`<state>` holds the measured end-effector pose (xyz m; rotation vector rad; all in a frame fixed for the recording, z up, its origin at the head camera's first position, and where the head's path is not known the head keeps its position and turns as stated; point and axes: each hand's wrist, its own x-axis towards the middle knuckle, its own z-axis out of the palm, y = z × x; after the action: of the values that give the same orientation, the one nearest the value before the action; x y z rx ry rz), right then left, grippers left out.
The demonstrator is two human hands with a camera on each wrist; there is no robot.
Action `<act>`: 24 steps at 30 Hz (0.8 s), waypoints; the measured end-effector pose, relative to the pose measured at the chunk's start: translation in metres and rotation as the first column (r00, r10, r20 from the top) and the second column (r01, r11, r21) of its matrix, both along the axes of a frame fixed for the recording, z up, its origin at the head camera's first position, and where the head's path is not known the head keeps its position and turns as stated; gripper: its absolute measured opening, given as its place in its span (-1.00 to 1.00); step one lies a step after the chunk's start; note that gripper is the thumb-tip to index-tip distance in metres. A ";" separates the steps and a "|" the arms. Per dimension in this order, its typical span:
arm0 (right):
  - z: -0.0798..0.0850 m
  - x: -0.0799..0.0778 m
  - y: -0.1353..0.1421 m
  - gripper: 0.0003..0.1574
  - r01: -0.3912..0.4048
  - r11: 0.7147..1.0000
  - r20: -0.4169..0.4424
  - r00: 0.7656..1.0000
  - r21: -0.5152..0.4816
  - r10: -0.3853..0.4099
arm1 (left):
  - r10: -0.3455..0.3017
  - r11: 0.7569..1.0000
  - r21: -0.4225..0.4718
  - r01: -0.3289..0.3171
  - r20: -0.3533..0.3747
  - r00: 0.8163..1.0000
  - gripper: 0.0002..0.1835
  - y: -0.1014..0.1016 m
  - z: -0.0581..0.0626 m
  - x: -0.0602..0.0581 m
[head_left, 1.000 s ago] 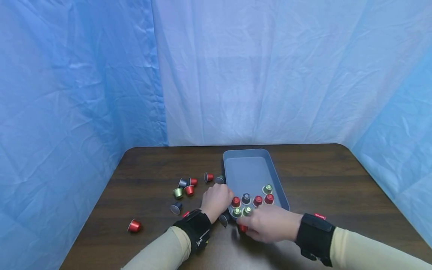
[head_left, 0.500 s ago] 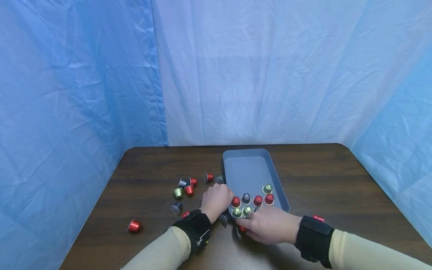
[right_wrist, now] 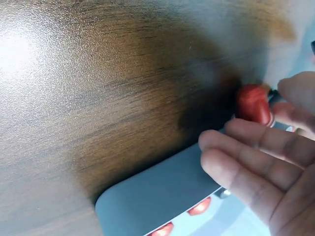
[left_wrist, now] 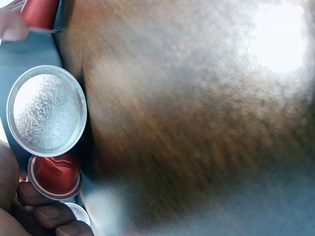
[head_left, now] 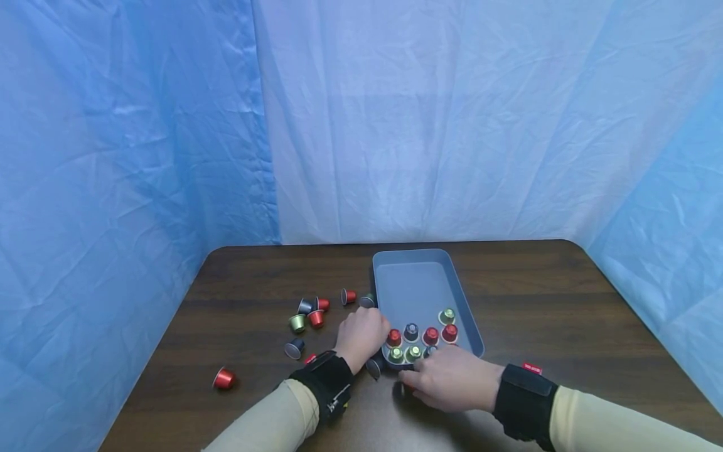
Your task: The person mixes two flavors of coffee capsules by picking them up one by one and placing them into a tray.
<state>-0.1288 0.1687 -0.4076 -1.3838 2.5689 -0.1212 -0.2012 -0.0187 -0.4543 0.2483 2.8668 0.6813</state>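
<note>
My left hand (head_left: 363, 338) has its fingers bent down at the left side of the grey tray (head_left: 417, 256). In the left wrist view, its curled fingers (left_wrist: 53, 214) lie beside a red coffee capsule (left_wrist: 56, 177); whether they hold it or the tray's edge is unclear. A dark capsule (head_left: 373, 368) lies near that wrist, its silver lid showing. By the tray's front edge, my right hand (head_left: 455, 378) pinches a red capsule (right_wrist: 253, 103) between thumb and forefinger, the other fingers stretched out. Red, green and dark capsules stand lid-down inside the tray's near part, including a green one (head_left: 413, 353).
Left of the tray, several loose capsules lie on the dark wooden table (head_left: 542, 301), among them a green capsule (head_left: 297, 323) and a dark capsule (head_left: 294, 348). Farther left lies a lone red capsule (head_left: 224, 378). Blue cloth (head_left: 440, 125) hangs behind the table.
My right hand has shifted slightly toward me, and its red capsule is now more hidden under the fingers in the head view. The left hand stays in place.
</note>
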 end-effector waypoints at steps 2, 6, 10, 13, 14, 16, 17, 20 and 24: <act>0.000 0.000 0.001 -0.72 -0.013 1.000 -0.006 1.000 -0.002 0.013 | -0.001 1.000 -0.005 0.001 -0.009 1.000 -0.66 0.000 0.000 0.000; -0.001 0.000 0.002 -0.71 -0.035 0.999 -0.017 0.999 -0.002 0.035 | -0.002 1.000 -0.006 0.002 -0.021 1.000 -0.64 0.000 0.000 0.000; -0.001 0.000 0.004 -0.70 -0.068 0.998 0.001 0.998 0.000 0.068 | -0.001 1.000 0.001 0.001 -0.009 1.000 -0.64 0.000 0.000 -0.001; 0.000 0.000 0.005 -0.68 -0.096 0.995 0.012 0.995 -0.001 0.096 | -0.002 1.000 0.009 0.002 0.004 1.000 -0.64 -0.001 0.001 0.000; 0.000 0.000 0.005 -0.68 -0.100 0.995 0.012 0.995 -0.001 0.100 | -0.001 1.000 0.012 0.001 0.009 1.000 -0.64 -0.001 0.001 0.000; 0.000 0.001 0.005 -0.66 -0.097 0.995 0.003 0.995 0.003 0.097 | -0.001 1.000 0.010 0.001 0.010 1.000 -0.64 -0.001 0.001 0.000; 0.000 0.001 0.004 -0.65 -0.089 0.996 -0.002 0.996 0.006 0.089 | -0.001 1.000 0.007 0.001 0.008 1.000 -0.64 -0.001 0.001 0.000; -0.001 0.003 0.003 -0.67 -0.049 0.999 -0.017 0.999 0.009 0.050 | 0.001 1.000 0.001 -0.001 0.005 1.000 -0.65 0.000 0.000 -0.001; -0.003 0.004 0.001 -0.74 0.000 1.000 -0.026 1.000 0.016 0.001 | 0.000 1.000 0.000 0.000 0.001 1.000 -0.64 0.000 -0.001 0.000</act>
<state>-0.1251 0.1698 -0.4109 -1.3892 2.5847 -0.0825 -0.2016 -0.0188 -0.4549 0.2474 2.8665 0.6811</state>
